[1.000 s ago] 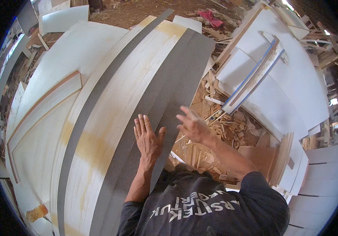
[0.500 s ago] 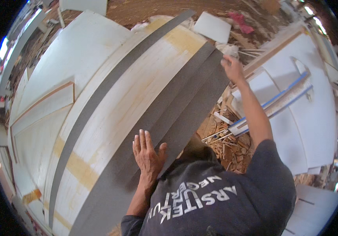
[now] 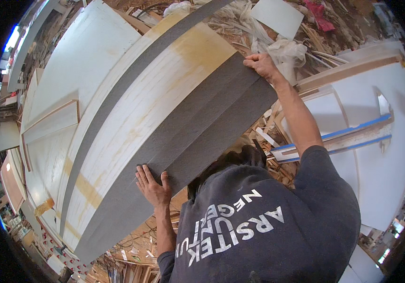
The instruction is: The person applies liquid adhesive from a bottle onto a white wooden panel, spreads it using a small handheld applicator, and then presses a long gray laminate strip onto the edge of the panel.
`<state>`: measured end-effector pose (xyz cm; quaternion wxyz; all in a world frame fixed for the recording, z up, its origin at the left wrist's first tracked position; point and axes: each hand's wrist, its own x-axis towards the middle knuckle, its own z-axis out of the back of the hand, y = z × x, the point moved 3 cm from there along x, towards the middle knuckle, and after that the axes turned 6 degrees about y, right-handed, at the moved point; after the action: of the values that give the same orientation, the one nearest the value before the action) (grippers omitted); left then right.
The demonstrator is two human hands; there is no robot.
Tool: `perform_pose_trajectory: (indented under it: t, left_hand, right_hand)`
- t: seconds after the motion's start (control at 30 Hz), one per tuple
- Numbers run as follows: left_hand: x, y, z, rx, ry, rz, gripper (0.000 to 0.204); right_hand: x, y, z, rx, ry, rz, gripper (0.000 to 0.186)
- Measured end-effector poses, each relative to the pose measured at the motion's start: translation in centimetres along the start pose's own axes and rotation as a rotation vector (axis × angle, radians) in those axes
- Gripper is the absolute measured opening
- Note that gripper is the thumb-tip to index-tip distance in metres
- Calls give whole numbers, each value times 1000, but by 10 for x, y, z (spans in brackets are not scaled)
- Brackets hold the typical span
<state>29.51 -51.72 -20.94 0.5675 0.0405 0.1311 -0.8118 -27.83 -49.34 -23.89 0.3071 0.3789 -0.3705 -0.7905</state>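
Observation:
A long, boat-shaped board (image 3: pixel 136 108) with a whitish, yellow-stained face slants across the middle. Along its right side lies a dark grey sheet (image 3: pixel 197 127) with lengthwise lines, perhaps overlapping strips. A narrower dark grey strip (image 3: pixel 110 104) curves along the board's left side. My left hand (image 3: pixel 154 187) rests palm down on the grey sheet's lower part, fingers stretched and thumb apart. At the sheet's far end, my right hand (image 3: pixel 261 66) pinches the corner of the grey sheet. Its fingertips partly hide that corner.
Large white panels (image 3: pixel 372 155) lie to the right, with a blue-edged strip (image 3: pixel 334 139) across them. Another white panel (image 3: pixel 84 61) leans at the left. Wood scraps (image 3: pixel 268 158) litter the ground. Clear plastic (image 3: pixel 285 52), a white board (image 3: pixel 277 18) and a pink cloth (image 3: pixel 319 15) lie at the far side.
The view has shifted. My right hand has moved left along the sheet's far end, onto its corner. My left hand still lies flat, lower left in the picture.

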Motion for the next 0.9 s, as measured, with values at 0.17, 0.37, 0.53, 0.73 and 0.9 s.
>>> perform_pose_trajectory:
  t: [0.17, 0.37, 0.53, 0.73, 0.9]
  left_hand:
    - [1, -6, -2, -49, -39, 41, 76]
    - [9, -13, 2, -112, -67, 147, 74]
    - [16, -28, 9, -62, -22, 264, 75]
    - [12, -29, 19, -64, -50, 332, 72]
    - [14, -30, 29, -108, -68, 359, 73]
  right_hand:
    - [5, -2, 3, -6, 8, 0, 27]
    - [23, -17, 5, 4, 49, -32, 33]
    - [44, 57, 6, -346, -79, 143, 71]
    - [152, 178, -85, -799, 176, 713, 81]
    - [190, 193, -111, -1118, 400, 870, 91]
